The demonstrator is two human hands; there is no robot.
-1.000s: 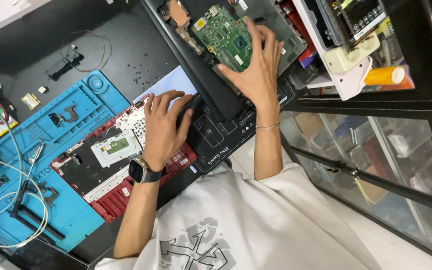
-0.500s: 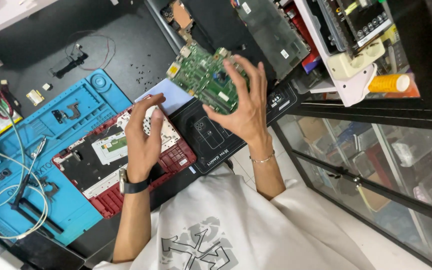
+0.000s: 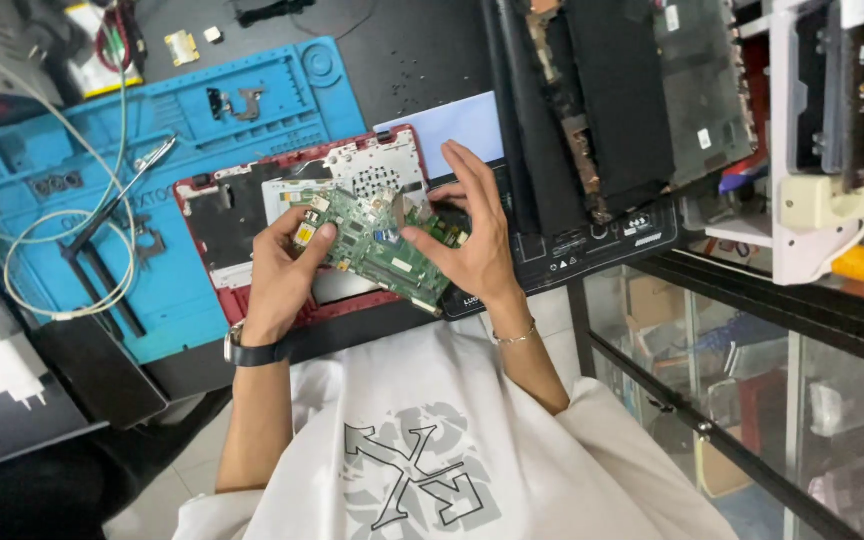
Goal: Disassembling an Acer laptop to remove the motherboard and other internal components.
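I hold a green circuit board (image 3: 377,245) with both hands, above a red laptop shell (image 3: 252,200). My left hand (image 3: 282,275), with a black watch on its wrist, grips the board's left edge. My right hand (image 3: 467,240), a thin bracelet on its wrist, pinches the board's right side, with several fingers spread above it. The board is tilted, its far end near a white keyboard backing (image 3: 377,175). An opened black laptop base (image 3: 602,120) lies to the right, its inner parts exposed.
A blue repair mat (image 3: 102,130) with small parts, tweezers and white cable (image 3: 52,250) covers the left of the dark table. A white charger (image 3: 2,368) lies at the left edge. A glass-fronted black shelf (image 3: 752,380) and a white rack (image 3: 812,200) stand at the right.
My right hand lifted the green board out of the black laptop and carried it left and toward me. My left hand left the black laptop base and took the board's left edge.
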